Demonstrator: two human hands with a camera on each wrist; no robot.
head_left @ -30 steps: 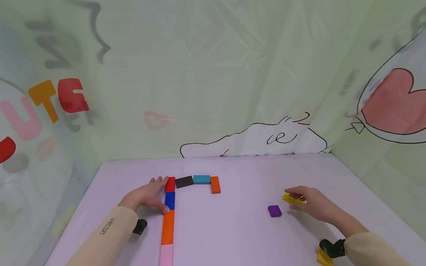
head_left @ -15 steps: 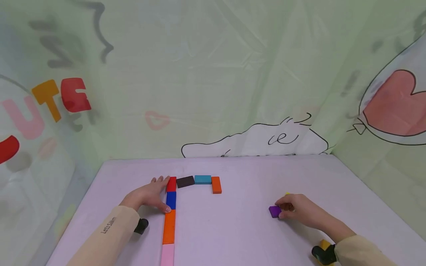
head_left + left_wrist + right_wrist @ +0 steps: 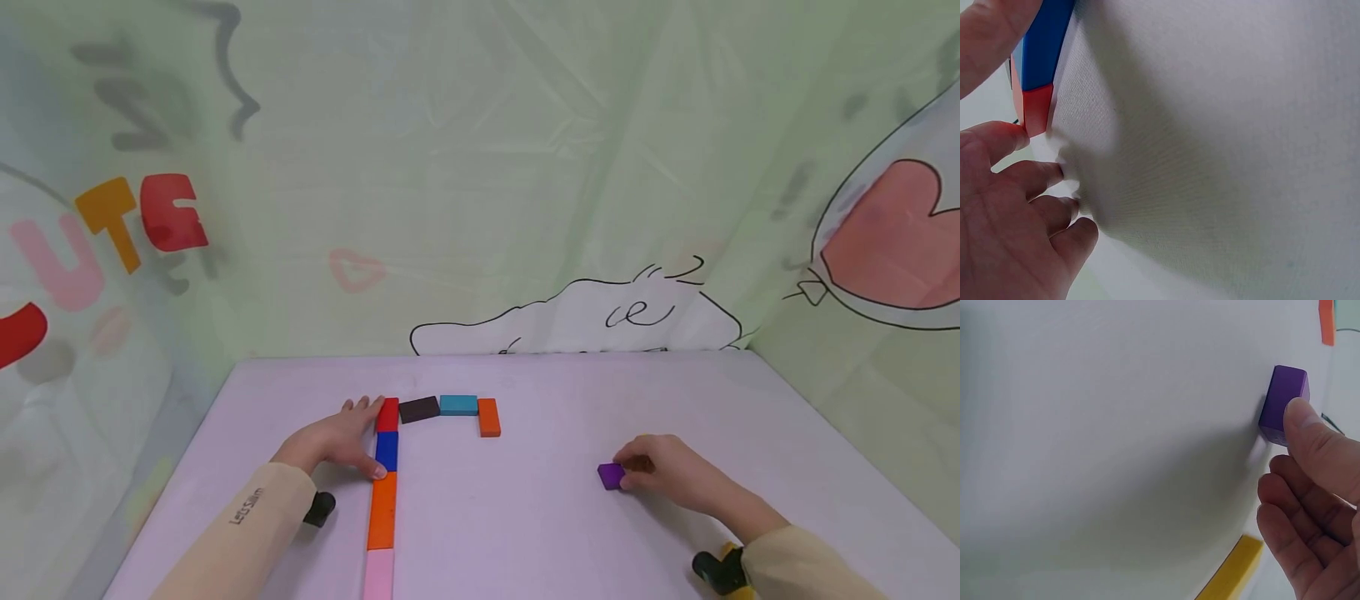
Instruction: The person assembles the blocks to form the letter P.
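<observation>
My left hand [image 3: 337,442] lies spread beside a column of blocks. One fingertip touches the end of the red block [image 3: 1036,109], and the thumb reaches the seam between the blue block [image 3: 386,451] and the long orange block [image 3: 382,510]. Over on the right, my right hand [image 3: 667,473] pinches a small purple block [image 3: 611,477]; its thumb lies across the purple face in the right wrist view. Just beyond that hand's fingers is a yellow block [image 3: 1230,575], which the hand hides from the head view.
A pink block [image 3: 378,575] continues the column toward me. From the red block a row runs right: dark brown [image 3: 419,409], light blue [image 3: 458,405] and a short orange block [image 3: 489,417]. Another yellow piece [image 3: 741,592] is partly covered by the right wrist's black camera [image 3: 718,572].
My right hand has let go of the yellow block, moved left and taken hold of the purple block, which has shifted slightly left. The left hand stays at the column.
</observation>
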